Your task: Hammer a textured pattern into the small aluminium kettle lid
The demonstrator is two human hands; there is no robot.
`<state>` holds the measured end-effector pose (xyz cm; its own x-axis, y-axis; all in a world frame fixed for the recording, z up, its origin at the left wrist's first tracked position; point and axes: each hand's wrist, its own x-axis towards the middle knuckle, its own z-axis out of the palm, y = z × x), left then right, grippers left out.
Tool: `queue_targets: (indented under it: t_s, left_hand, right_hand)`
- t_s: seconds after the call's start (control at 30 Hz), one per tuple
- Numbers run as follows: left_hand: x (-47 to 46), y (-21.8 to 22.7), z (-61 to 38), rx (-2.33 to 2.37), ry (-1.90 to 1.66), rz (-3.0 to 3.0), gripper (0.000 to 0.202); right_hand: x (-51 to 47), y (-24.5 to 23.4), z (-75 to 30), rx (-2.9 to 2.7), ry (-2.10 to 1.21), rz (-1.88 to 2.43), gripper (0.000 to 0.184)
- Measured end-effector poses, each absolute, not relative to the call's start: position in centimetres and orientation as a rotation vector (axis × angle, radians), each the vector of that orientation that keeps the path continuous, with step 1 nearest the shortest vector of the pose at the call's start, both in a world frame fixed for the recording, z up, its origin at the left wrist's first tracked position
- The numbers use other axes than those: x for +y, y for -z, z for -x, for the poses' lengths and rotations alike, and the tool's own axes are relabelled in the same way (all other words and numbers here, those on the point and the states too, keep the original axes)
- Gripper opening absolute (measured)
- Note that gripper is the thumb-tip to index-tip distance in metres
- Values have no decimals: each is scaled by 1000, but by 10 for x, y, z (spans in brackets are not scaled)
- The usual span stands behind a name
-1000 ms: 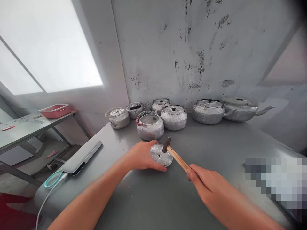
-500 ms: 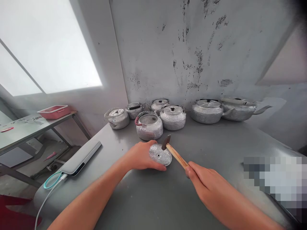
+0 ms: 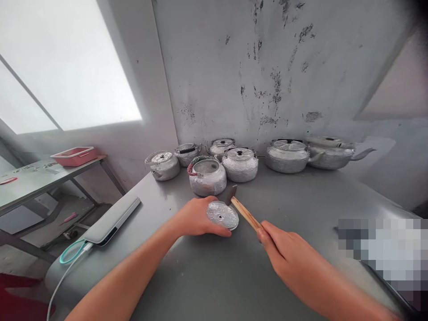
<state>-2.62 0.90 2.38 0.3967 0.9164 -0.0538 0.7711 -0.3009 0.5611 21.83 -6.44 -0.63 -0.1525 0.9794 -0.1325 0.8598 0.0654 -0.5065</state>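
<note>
My left hand (image 3: pixel 200 217) grips a round, dented kettle lid (image 3: pixel 221 216) by its edge, thumb on the near side. The lid is silvery, tilted, with a small hole in its middle and no knob. In my right hand (image 3: pixel 276 243) is a hammer (image 3: pixel 245 213) with a pale wooden handle and a dark metal head. The hammer head is at the lid's upper right edge; whether it touches is hard to tell. Just behind my left hand stands an open kettle (image 3: pixel 207 180) with a red and dark wrapped handle.
Several silvery kettles (image 3: pixel 240 165) line the back of the grey table (image 3: pixel 200 285) along the wall. A white power bank (image 3: pixel 113 220) with a cable lies left. A pink basket (image 3: pixel 75 156) sits on a side table. A blurred-out object (image 3: pixel 388 254) is at the right.
The hammer head has shifted slightly up and away from the lid's face to its edge. My left hand keeps hold of the lid in almost the same place.
</note>
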Motion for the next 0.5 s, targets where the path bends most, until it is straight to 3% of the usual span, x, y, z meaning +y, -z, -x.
queue_targets:
  t_s: [0.5]
  left_hand:
    - [8, -25, 28, 1477, -316, -2180, 87]
  right_hand:
    - [-66, 3, -215, -2149, -662, 1876, 43]
